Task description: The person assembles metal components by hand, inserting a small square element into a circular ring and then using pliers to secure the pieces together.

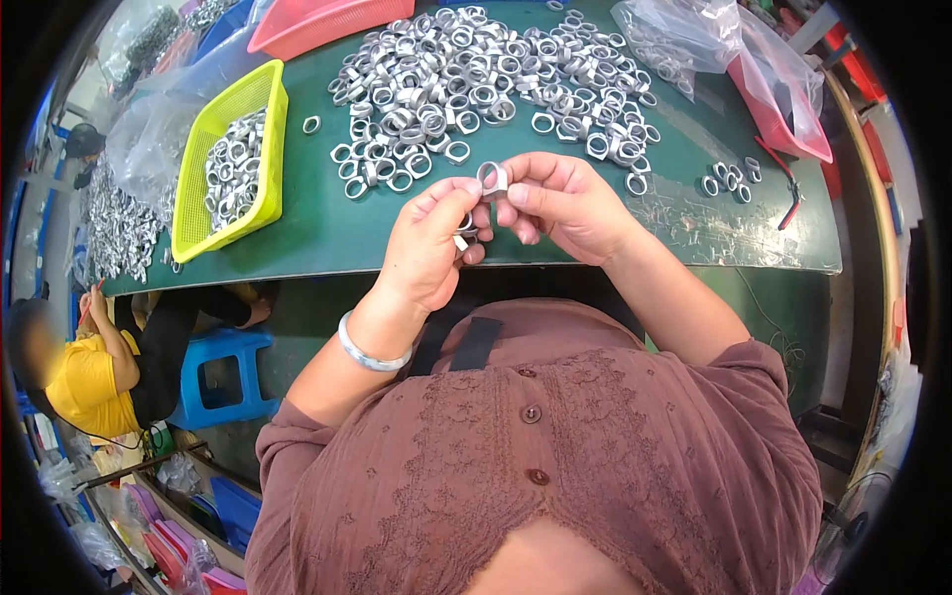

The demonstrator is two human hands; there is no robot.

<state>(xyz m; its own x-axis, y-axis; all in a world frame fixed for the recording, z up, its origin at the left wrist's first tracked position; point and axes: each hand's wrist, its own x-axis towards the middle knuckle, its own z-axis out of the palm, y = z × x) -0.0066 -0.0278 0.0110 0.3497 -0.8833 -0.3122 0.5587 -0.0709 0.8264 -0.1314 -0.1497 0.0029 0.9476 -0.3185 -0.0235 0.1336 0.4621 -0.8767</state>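
Metal ring point(501, 181), one: held aloft, opening showing. Left hand point(428, 238): fingers pinch its left edge. Right hand point(570, 205), equally near: thumb and fingers pinch its right side.

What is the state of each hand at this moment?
Left hand: closed, holding a metal ring, touching a second ring.
Right hand: closed, pinching the second ring.

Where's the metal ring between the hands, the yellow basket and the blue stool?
Metal ring point(501, 179): head view, right side.
Yellow basket point(275, 164): head view, right wall.
Blue stool point(233, 340): head view, seat edge.
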